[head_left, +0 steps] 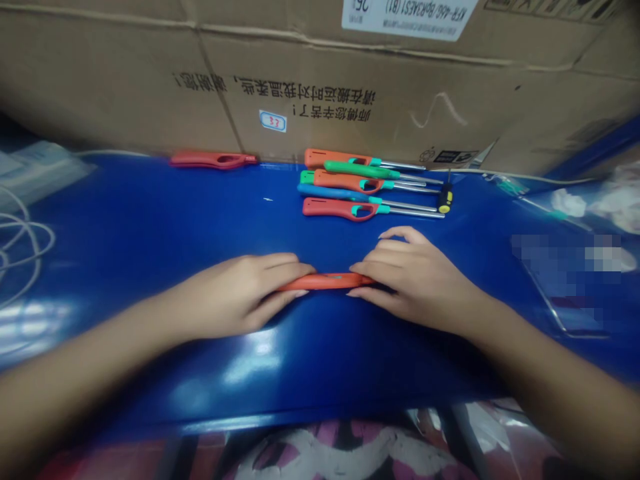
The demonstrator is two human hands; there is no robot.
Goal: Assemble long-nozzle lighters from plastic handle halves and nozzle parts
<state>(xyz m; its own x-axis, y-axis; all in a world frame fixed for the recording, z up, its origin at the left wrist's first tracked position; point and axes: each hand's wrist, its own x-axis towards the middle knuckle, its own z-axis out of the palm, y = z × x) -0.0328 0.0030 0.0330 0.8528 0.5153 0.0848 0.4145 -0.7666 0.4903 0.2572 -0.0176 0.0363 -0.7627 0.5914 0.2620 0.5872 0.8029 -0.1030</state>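
An orange lighter body (327, 281) lies level between my two hands, above the blue table. My left hand (255, 290) pinches its left end between thumb and fingers. On the right end, the fingertips and thumb of my right hand (405, 277) are closed. No metal rod shows on this piece. Beyond my hands, several long lighters with metal rods lie in a stack, among them a red one (340, 209), a blue one (333, 193) and a green one (357, 169). A red lighter body (214, 159) without a visible rod lies farther left.
A large cardboard box (150, 87) stands along the back of the blue table (150, 227). A yellow-black screwdriver (445, 199) is by the rod tips. White cable (35, 233) coils at left; a phone-like flat object (565, 287) and plastic bags (620, 200) lie at right.
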